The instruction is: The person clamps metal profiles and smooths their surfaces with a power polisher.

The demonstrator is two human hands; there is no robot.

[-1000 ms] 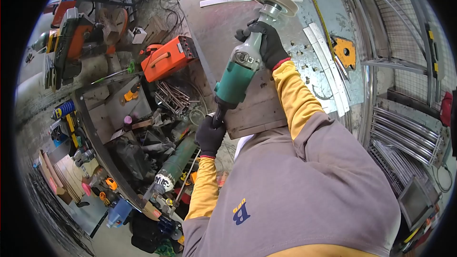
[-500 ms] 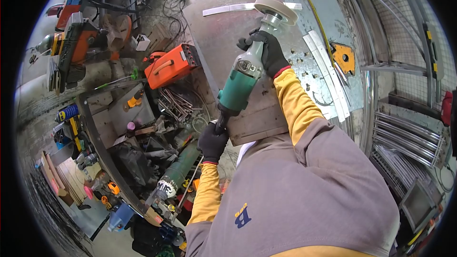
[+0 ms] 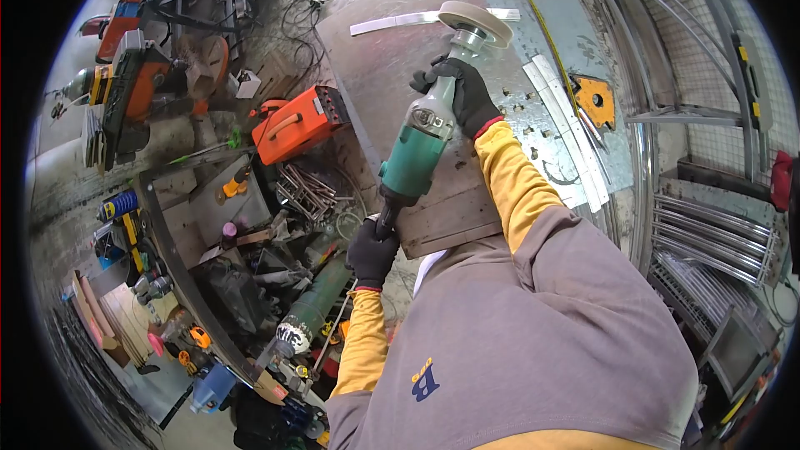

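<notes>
A green and grey angle grinder (image 3: 414,150) with a pale round wheel (image 3: 477,22) is held in both my hands over the metal worktable (image 3: 375,58). My left hand (image 3: 372,252), in a black glove, is closed round its dark rear handle. Near the grinder's head, my right hand (image 3: 467,96), gloved alike, wraps the front of the body. The wheel overlaps a thin metal strip (image 3: 400,20) that lies across the far part of the table. Pale slotted strips (image 3: 569,129) and a yellow tape or rule (image 3: 550,37) lie right of my right hand.
An orange metal-cased machine (image 3: 293,127) stands left of the table. An orange magnetic square (image 3: 595,101) lies at the table's right side. A green gas cylinder (image 3: 317,304) lies beside my left forearm. Metal tubes (image 3: 712,237) are stacked at the right, a cluttered bench (image 3: 154,225) at the left.
Both hands still grip the grinder, which keeps nearly the same place over the table. The whole view has shifted slightly.
</notes>
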